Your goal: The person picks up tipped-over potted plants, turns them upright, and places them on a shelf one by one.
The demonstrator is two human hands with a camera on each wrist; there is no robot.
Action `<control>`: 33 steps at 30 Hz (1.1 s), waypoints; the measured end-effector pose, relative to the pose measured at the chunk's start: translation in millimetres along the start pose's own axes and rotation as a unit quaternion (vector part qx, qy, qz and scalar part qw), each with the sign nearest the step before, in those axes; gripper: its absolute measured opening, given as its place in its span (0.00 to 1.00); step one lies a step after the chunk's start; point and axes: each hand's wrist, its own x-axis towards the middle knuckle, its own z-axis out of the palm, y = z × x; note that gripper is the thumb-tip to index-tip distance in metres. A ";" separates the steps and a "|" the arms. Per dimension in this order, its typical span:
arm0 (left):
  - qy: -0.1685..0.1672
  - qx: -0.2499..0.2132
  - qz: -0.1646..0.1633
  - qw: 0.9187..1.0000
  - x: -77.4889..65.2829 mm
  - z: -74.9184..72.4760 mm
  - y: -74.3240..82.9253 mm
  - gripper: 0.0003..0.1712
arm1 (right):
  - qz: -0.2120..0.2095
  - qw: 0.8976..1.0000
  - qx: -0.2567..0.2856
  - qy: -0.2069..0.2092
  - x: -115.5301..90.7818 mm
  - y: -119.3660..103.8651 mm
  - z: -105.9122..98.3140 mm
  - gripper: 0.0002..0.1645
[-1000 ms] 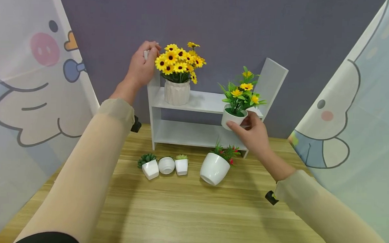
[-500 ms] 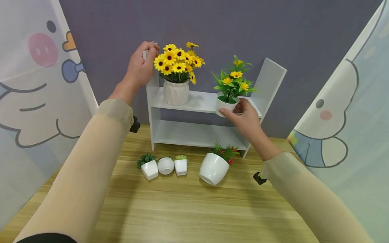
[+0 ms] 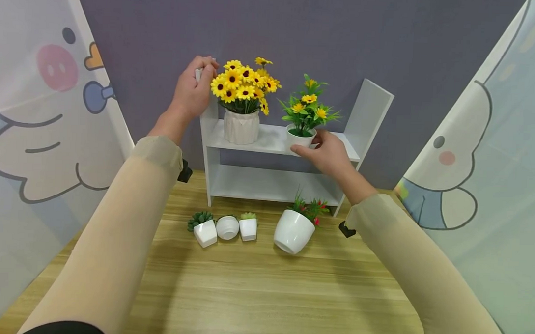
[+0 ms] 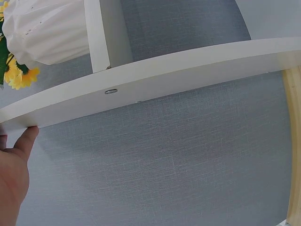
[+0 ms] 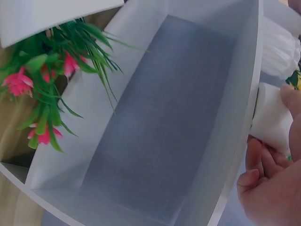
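Observation:
My right hand holds a small white flowerpot between thumb and fingers. Green leaves and yellow flowers stand up from it. The pot is upright at the front of the upper board of a white shelf; whether its base touches the board cannot be told. My left hand grips the top of the shelf's left side panel, with the thumb against the panel in the left wrist view. Beside that hand, a ribbed white vase of yellow daisies stands on the upper board.
On the wooden table before the shelf, a larger white pot with red flowers lies tipped over. Left of it lie three small white succulent pots. A grey wall rises behind, with printed cloths at both sides.
My right hand has carried the potted yellow flowers left and up, to the front of the upper board. The left hand keeps its place on the side panel.

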 end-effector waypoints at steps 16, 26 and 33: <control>-0.002 -0.005 -0.001 1.000 0.0 5.2 -0.2 0.16 | -0.008 0.999 0.019 -0.047 34.3 10.5 -1.4 0.59; -0.008 -0.013 0.005 1.000 1.7 5.2 1.1 0.15 | -0.003 0.997 0.059 -0.048 36.2 14.9 7.0 0.63; -0.002 -0.013 0.005 1.000 -0.9 -0.5 0.5 0.14 | 0.005 0.996 0.086 -0.033 35.5 9.4 14.9 0.59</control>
